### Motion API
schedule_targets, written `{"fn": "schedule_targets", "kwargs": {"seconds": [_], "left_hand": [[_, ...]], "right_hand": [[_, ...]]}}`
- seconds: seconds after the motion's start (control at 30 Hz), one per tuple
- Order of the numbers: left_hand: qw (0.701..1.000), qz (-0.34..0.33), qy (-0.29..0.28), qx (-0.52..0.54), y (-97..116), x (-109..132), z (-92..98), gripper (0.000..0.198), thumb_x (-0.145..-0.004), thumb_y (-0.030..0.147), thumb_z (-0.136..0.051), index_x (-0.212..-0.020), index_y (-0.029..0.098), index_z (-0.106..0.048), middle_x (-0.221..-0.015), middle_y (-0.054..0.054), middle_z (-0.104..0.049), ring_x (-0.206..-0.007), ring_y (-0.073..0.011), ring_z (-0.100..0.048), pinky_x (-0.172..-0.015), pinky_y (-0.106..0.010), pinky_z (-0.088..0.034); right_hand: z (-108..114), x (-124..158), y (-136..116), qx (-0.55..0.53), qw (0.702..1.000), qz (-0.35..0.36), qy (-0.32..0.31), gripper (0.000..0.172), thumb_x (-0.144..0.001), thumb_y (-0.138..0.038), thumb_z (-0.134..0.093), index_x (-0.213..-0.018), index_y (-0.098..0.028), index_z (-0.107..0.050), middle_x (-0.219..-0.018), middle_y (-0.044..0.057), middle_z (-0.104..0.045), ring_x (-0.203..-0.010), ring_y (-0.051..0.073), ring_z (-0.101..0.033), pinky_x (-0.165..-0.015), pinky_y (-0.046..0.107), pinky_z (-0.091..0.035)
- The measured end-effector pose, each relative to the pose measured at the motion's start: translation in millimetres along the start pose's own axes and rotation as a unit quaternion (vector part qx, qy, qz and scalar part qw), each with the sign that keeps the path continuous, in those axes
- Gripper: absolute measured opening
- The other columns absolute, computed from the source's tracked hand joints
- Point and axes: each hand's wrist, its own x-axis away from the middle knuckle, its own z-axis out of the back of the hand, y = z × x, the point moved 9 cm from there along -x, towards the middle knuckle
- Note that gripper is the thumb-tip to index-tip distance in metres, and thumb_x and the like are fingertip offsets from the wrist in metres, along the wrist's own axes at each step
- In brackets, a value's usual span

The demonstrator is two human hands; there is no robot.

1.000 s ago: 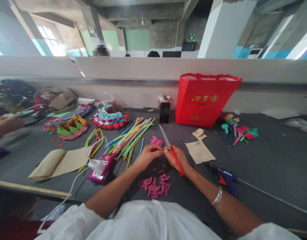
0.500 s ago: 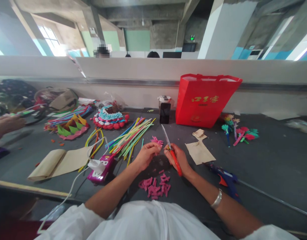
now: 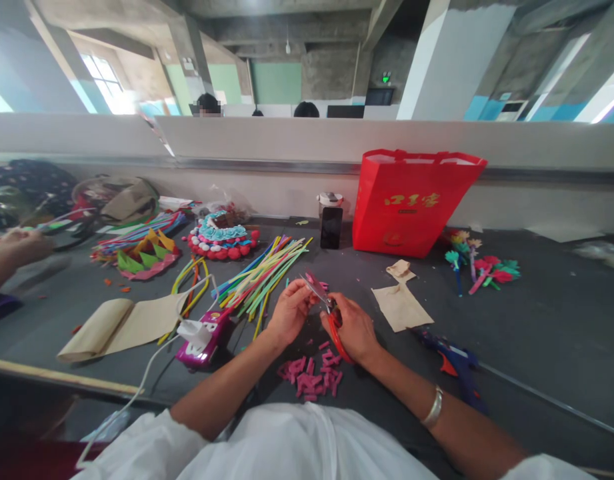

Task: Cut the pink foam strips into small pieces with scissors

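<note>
My right hand (image 3: pixel 354 328) grips red-handled scissors (image 3: pixel 339 340), their blades pointing up and left to the fingertips of my left hand (image 3: pixel 293 310). The left fingers are pinched together; what they hold is too small to make out. Just behind the blades lies a small bunch of pink pieces (image 3: pixel 321 283), partly covered. Nearer my body is a loose pile of cut pink pieces (image 3: pixel 311 377) on the dark table (image 3: pixel 547 333). Left of my left hand lie many-coloured fuzzy stems (image 3: pixel 261 277).
A purple power strip (image 3: pixel 204 347) with a white plug and cable stands left, by a roll of tan paper (image 3: pixel 101 327). Right are tan paper pieces (image 3: pixel 401 307), a blue glue gun (image 3: pixel 454 363) and paper flowers (image 3: pixel 487 270). Behind stand a phone (image 3: pixel 331 228) and red bag (image 3: pixel 417 207). Another person's hand (image 3: pixel 24 247) shows far left.
The scissors have swung left, and their blades now reach my left fingertips instead of pointing up and away. My right hand has turned with them.
</note>
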Motion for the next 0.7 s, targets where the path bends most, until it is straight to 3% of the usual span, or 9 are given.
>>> {"fn": "schedule_targets", "kwargs": {"seconds": [0.7], "left_hand": [[0.997, 0.002, -0.006, -0.073, 2.2, 0.9, -1.7, 0.014, -0.071, 0.023, -0.074, -0.069, 0.012, -0.065, -0.064, -0.001, -0.06, -0.057, -0.0078, -0.05, -0.058, -0.02, -0.038]], "right_hand": [[-4.9, -0.8, 6.2, 0.023, 1.0, -0.009, -0.004, 0.024, -0.084, -0.03, -0.055, -0.107, -0.021, -0.055, -0.087, 0.002, -0.064, -0.08, 0.019, -0.059, -0.07, 0.025, -0.039]]}}
